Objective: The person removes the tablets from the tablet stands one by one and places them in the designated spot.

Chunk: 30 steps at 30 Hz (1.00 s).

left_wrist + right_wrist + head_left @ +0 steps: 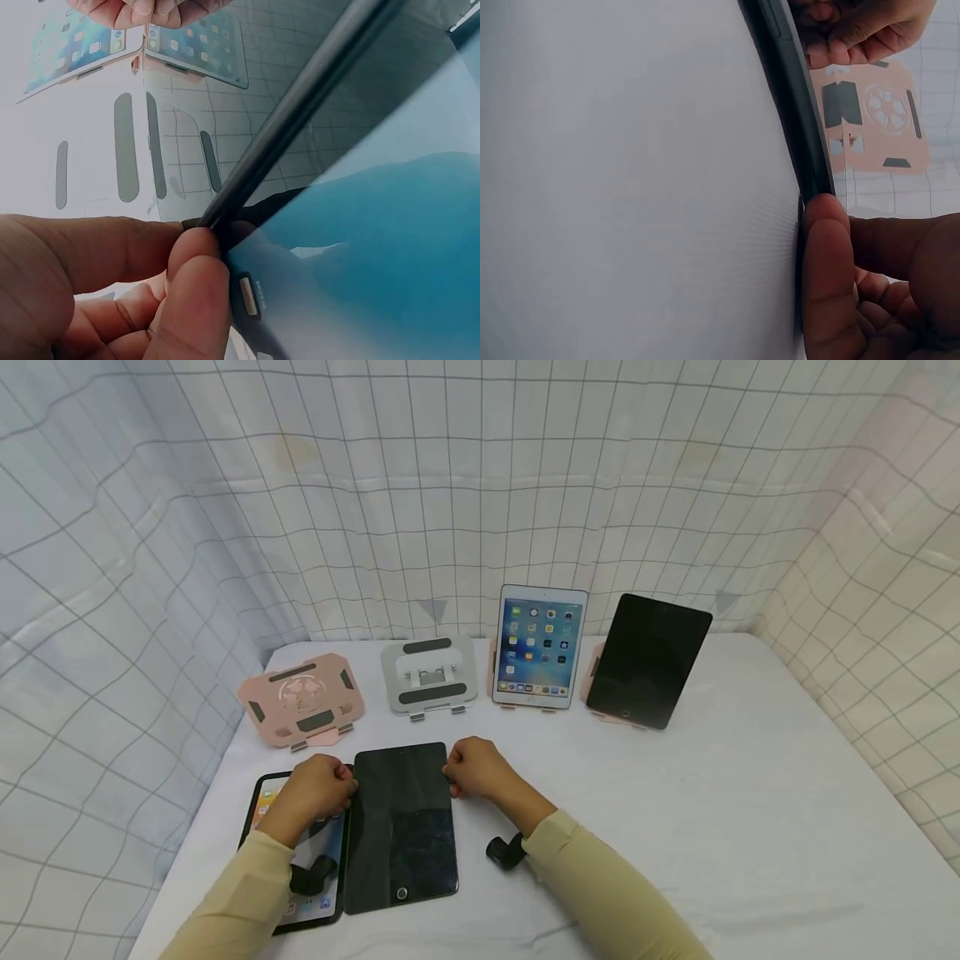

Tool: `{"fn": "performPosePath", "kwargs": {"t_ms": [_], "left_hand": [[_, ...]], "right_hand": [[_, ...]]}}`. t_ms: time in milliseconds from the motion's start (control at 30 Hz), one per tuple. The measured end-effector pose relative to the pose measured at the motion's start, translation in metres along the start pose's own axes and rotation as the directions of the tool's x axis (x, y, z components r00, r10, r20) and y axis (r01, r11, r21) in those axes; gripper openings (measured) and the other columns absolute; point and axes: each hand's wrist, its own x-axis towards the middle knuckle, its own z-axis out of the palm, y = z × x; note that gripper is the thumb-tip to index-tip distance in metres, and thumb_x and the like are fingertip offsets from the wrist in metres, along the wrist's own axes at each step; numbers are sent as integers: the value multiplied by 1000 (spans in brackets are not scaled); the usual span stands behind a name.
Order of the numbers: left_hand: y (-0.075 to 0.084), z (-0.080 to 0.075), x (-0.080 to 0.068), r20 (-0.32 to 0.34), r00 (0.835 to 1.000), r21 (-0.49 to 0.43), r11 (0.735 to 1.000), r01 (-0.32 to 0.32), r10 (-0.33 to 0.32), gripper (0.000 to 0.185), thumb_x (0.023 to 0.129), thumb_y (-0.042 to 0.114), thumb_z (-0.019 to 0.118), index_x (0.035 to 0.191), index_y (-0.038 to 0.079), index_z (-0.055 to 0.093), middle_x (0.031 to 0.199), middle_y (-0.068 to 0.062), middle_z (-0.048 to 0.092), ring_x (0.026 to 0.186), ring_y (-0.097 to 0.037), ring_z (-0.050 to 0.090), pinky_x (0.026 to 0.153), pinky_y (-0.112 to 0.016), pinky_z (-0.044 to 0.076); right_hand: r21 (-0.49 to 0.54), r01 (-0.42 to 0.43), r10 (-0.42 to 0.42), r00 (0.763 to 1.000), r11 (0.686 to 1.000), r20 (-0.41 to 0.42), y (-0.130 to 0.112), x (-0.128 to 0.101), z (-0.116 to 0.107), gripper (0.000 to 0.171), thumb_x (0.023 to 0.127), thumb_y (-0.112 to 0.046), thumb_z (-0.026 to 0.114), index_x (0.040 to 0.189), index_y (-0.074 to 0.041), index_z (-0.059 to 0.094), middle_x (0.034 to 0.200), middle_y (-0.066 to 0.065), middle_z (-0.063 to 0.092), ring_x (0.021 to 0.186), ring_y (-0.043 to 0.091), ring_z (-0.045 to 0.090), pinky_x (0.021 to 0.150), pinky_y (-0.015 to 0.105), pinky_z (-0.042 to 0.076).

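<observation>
A white grid-patterned curtain (480, 510) hangs behind the white table (765, 810).

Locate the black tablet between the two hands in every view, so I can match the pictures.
Head: the black tablet is left of centre in the lower half, between the left hand and right hand.
Left wrist: its dark side edge slants from upper right of centre down to the fingertips.
Right wrist: its dark edge runs from top centre down to the fingertips.
Shared landmark: the left hand.
</observation>
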Motion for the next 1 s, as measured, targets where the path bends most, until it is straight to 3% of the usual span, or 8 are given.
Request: {"fn": "performPosePath", "kwargs": {"t_ms": [367,567,700,1000], "left_hand": [[-2,0,-1,-7,1000,1,1000,-12,12,14,94,5,58,82,0,58,69,-8,59,59,-16,59,52,-29,48],[-5,0,0,-4,998,21,998,-66,66,18,94,9,61,78,2,59,66,-5,60,57,-16,58,51,-30,47],[-4,-4,0,14,996,33,996,-87,86,18,96,16,61,86,2,60,69,-6,60,58,-18,57,51,-32,48],[21,-8,9,-7,978,16,978,-207,207,25,97,22,61,106,-2,62,89,-10,62,75,-21,58,65,-36,50]], "right_hand": [[-12,3,-3,1000,1000,2,-2,-1,-1,21,96,-10,64,76,-7,60,59,3,62,52,13,60,48,24,43],[5,4,-4,1000,1000,12,0,-3,-3,20,97,-10,64,77,-6,62,60,4,63,54,13,61,50,24,46],[13,10,-10,1000,1000,21,0,-5,-7,17,97,-14,64,81,-8,63,66,4,64,57,14,63,53,26,47],[-14,26,-26,1000,1000,-17,5,-12,-33,11,97,-20,65,91,-11,65,82,3,62,69,15,65,60,29,51]]}}
